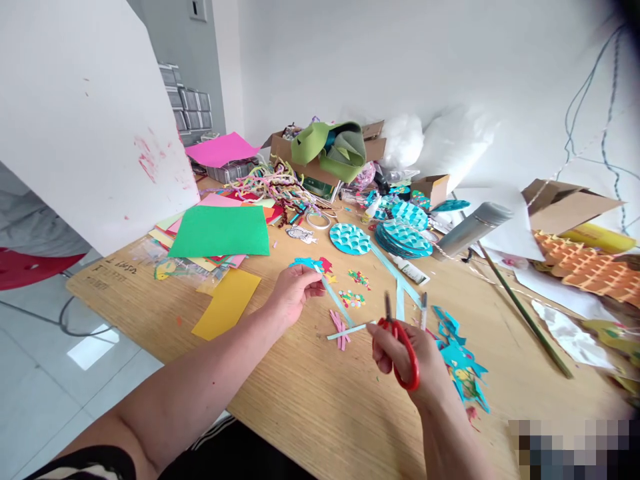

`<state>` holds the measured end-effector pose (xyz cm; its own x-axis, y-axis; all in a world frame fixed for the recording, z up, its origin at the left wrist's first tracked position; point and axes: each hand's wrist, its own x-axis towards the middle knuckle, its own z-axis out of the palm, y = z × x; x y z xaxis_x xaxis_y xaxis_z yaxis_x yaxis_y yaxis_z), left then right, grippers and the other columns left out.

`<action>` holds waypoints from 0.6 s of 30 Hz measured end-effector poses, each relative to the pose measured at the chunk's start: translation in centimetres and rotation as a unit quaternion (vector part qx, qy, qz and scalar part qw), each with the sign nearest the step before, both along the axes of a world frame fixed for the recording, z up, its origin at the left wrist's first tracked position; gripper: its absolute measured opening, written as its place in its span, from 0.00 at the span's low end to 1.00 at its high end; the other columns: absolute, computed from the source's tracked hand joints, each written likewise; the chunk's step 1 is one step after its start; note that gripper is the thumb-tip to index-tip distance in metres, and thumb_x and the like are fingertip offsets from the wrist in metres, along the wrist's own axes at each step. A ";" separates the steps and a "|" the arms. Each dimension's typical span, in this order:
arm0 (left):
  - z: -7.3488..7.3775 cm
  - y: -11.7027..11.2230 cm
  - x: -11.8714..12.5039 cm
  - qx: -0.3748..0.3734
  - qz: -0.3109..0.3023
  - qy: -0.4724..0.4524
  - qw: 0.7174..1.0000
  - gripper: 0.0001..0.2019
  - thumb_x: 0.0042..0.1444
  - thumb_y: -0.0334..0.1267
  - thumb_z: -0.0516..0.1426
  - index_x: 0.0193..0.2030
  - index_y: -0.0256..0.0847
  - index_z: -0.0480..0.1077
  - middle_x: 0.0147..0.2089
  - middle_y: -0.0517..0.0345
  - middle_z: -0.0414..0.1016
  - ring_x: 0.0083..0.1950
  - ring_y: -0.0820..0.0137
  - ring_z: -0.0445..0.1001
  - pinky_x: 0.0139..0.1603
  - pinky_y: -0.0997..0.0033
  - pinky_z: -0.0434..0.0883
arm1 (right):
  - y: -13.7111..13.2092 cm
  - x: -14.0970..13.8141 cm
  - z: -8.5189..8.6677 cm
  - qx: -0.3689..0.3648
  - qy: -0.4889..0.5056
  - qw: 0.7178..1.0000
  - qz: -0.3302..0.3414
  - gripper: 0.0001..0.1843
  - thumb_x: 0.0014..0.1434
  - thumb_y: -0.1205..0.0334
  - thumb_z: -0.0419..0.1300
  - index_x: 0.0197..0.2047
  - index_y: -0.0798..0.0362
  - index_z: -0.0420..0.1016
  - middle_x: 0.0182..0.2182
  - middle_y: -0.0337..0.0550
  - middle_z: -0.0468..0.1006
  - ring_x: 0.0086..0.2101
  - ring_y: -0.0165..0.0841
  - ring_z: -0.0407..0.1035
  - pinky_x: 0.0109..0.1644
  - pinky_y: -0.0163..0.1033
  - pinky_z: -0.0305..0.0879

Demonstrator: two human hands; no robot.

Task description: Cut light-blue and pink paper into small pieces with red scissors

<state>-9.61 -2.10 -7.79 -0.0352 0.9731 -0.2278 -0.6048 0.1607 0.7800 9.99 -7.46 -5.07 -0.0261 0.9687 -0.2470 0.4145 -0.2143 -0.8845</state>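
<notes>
My left hand (296,297) pinches the upper end of a thin pale blue paper strip (339,303), which slants down toward the right. In my right hand (413,360) is a pair of scissors with red handles (411,363), the blades pointing away from me. Another pale strip (350,330) lies across several pink paper strips (340,328), its right end by the fingers of my right hand; whether they touch it I cannot tell. Beyond my hands are small piles of colored paper bits (353,298). Blue paper scraps (460,360) lie right of my right hand.
Green sheet (220,230) and yellow sheet (227,305) lie at left. Blue scale-patterned discs (350,239), a glue tube (407,269) and a grey bottle (473,230) are farther back. Pipe cleaners (280,187) heap near a cardboard box. A stick (525,310) lies at right.
</notes>
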 end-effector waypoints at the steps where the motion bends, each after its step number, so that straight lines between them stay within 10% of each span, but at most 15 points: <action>1: 0.0 -0.1 0.1 0.003 -0.007 -0.003 1.000 0.09 0.37 0.32 0.64 0.22 0.35 0.67 0.24 0.59 0.74 0.24 0.75 0.72 0.28 0.75 0.70 | 0.0 0.2 0.1 0.038 -0.002 0.999 -0.031 0.22 0.50 0.43 0.63 0.19 0.54 0.68 0.14 0.39 0.71 0.15 0.28 0.65 0.18 0.31 0.58; 4: 0.0 -0.5 0.5 0.035 -0.050 0.006 0.998 0.11 0.37 0.33 0.66 0.23 0.34 0.67 0.25 0.58 0.75 0.26 0.73 0.74 0.32 0.71 0.73 | 0.0 0.2 0.0 0.149 -0.013 0.986 -0.077 0.19 0.50 0.45 0.64 0.27 0.54 0.72 0.23 0.44 0.78 0.25 0.34 0.72 0.28 0.34 0.66; 8: -0.3 -1.3 1.5 0.061 -0.103 0.030 0.992 0.12 0.37 0.34 0.67 0.25 0.34 0.68 0.27 0.56 0.77 0.27 0.70 0.76 0.33 0.69 0.73 | 0.0 -0.9 -0.8 0.195 0.029 0.980 0.026 0.18 0.50 0.50 0.66 0.36 0.53 0.71 0.39 0.49 0.79 0.40 0.40 0.73 0.43 0.39 0.68; 18: -0.4 -1.7 1.8 0.054 -0.115 0.081 0.989 0.18 0.39 0.33 0.67 0.36 0.37 0.65 0.24 0.62 0.74 0.25 0.73 0.74 0.27 0.75 0.70 | 0.4 -0.4 -0.6 0.108 0.048 0.992 0.053 0.13 0.49 0.55 0.66 0.28 0.54 0.67 0.21 0.36 0.69 0.23 0.29 0.62 0.27 0.33 0.57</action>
<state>-7.80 -3.85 -8.19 0.1619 0.9781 -0.1308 -0.4279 0.1891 0.8838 9.56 -7.04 -5.67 -0.1433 0.9893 -0.0259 0.3356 0.0240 -0.9417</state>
